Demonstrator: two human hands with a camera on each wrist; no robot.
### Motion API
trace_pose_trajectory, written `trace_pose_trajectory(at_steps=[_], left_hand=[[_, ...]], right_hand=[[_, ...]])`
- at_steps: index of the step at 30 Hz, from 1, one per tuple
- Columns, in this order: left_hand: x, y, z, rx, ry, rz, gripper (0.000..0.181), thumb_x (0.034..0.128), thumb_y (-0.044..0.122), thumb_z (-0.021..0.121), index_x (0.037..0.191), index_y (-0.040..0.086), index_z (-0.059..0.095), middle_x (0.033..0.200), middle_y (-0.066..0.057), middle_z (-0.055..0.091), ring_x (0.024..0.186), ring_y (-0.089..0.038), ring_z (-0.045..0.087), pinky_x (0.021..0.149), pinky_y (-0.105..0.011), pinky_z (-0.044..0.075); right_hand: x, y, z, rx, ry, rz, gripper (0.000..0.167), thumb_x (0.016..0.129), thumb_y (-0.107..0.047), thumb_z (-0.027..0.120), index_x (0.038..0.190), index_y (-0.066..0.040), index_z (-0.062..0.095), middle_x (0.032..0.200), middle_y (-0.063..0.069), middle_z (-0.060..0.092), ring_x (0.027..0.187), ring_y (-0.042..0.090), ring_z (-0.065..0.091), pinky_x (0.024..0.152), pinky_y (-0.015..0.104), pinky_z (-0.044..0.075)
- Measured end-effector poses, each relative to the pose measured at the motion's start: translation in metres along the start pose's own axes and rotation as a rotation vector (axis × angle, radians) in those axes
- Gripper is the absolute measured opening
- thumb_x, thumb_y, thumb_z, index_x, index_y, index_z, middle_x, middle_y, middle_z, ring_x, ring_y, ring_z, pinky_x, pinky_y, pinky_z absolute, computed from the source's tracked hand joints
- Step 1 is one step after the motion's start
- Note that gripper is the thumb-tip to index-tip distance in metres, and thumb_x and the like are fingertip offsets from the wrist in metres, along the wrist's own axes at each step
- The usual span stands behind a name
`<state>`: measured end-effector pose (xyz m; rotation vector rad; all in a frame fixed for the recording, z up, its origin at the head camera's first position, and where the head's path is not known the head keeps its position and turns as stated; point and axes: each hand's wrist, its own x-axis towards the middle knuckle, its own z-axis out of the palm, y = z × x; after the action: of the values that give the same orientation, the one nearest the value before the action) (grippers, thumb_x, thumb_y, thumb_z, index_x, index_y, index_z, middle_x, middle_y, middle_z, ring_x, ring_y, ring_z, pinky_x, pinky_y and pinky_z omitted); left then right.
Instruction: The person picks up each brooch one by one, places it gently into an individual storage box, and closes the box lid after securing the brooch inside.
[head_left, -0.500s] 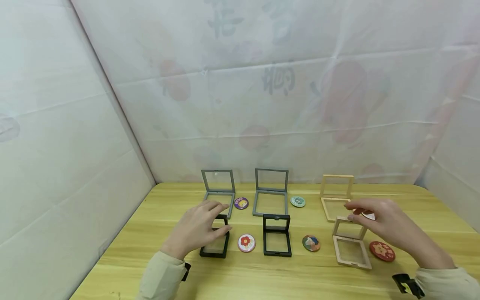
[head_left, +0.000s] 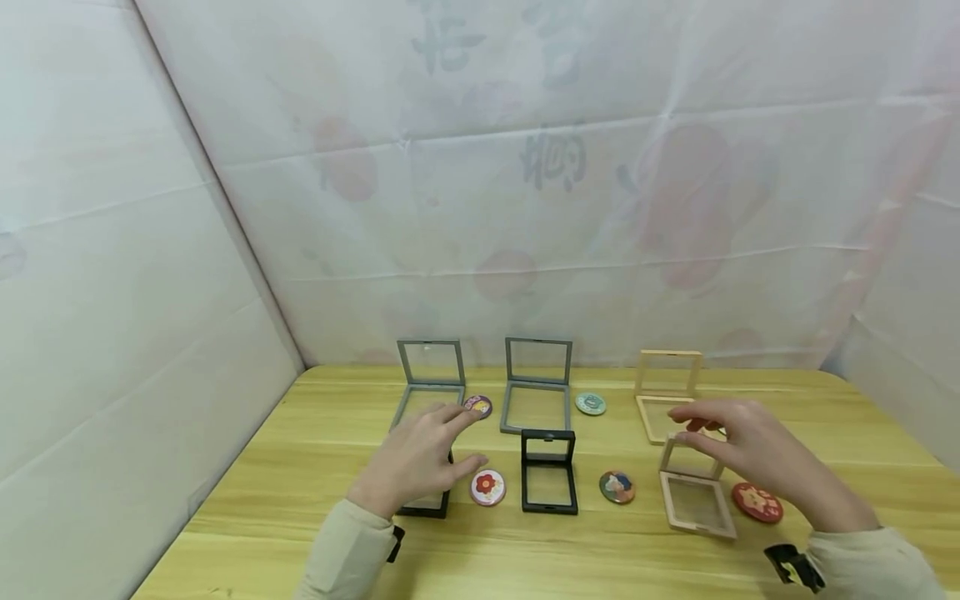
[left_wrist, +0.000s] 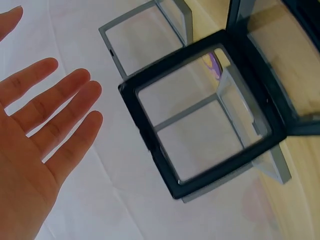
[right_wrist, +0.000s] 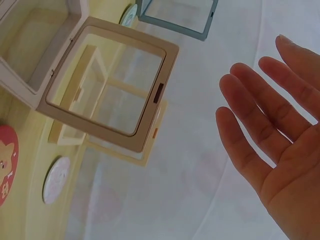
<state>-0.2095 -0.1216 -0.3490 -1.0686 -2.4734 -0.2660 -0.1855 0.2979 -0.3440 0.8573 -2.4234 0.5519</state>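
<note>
My left hand hovers with fingers extended over the left black display frame, hiding most of it. Its thumb tip reaches toward a white badge with a red flower; a fingertip overlaps the purple badge in the head view. Above the pale beige frame, whose lid stands up, my right hand hangs with slightly bent fingers. A red badge lies beside that frame. Both wrist views show empty palms, apart from the black frame and the beige frame.
Two grey frames stand opened at the back, a teal badge to their right. Mid-table is another opened black frame beside a multicoloured badge. A yellow frame stands at back right. Cloth walls enclose the wooden table.
My left hand has shifted to the right, toward the flower badge. My right hand has moved slightly left. The frames and badges stay in place, while the head view has shifted a little.
</note>
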Motion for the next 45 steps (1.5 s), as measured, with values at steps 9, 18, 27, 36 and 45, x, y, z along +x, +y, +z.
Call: trace_pose_trajectory(at_steps=[9,18,27,36,45], left_hand=[[0.003,0.005,0.006,-0.015,-0.028,0.003,0.053,0.0893,0.039,0.077,0.131,0.008,0.067,0.127,-0.014,0.068,0.110,-0.030,0.067,0.087,-0.045,0.057],[0.007,0.007,0.012,-0.024,-0.015,0.020,0.052,0.0896,0.039,0.077,0.130,0.008,0.067,0.125,-0.012,0.068,0.106,-0.028,0.069,0.083,-0.042,0.058],[0.009,0.006,0.017,-0.038,-0.048,0.019,0.053,0.0909,0.039,0.076,0.131,0.007,0.066,0.124,-0.012,0.068,0.102,-0.028,0.070,0.081,-0.041,0.058],[0.012,0.008,0.022,-0.050,-0.094,-0.010,0.055,0.0914,0.039,0.076,0.136,0.009,0.063,0.124,-0.013,0.068,0.106,-0.029,0.068,0.086,-0.044,0.057],[0.014,0.011,0.029,-0.047,-0.134,-0.011,0.060,0.0919,0.040,0.075,0.141,0.011,0.059,0.129,-0.011,0.066,0.106,-0.027,0.068,0.088,-0.044,0.056]], right_hand=[[0.002,-0.004,0.007,0.054,-0.024,-0.003,0.030,0.079,-0.001,0.082,0.108,-0.008,0.076,0.098,-0.002,0.075,0.079,-0.001,0.062,0.061,0.029,0.054],[0.005,-0.007,0.014,0.079,-0.019,-0.030,0.030,0.079,0.000,0.082,0.107,-0.007,0.076,0.099,0.001,0.075,0.079,-0.001,0.063,0.061,0.029,0.055],[0.007,-0.008,0.021,0.085,-0.016,-0.033,0.031,0.076,0.002,0.083,0.105,-0.007,0.076,0.096,0.004,0.075,0.078,-0.001,0.064,0.060,0.029,0.056],[0.008,-0.007,0.028,0.132,-0.023,-0.040,0.031,0.076,0.003,0.083,0.105,-0.005,0.075,0.094,0.003,0.074,0.077,-0.001,0.064,0.059,0.024,0.054],[0.012,-0.012,0.030,0.171,-0.065,-0.023,0.026,0.081,0.002,0.080,0.106,-0.002,0.074,0.095,0.005,0.074,0.078,-0.001,0.062,0.059,0.026,0.054]])
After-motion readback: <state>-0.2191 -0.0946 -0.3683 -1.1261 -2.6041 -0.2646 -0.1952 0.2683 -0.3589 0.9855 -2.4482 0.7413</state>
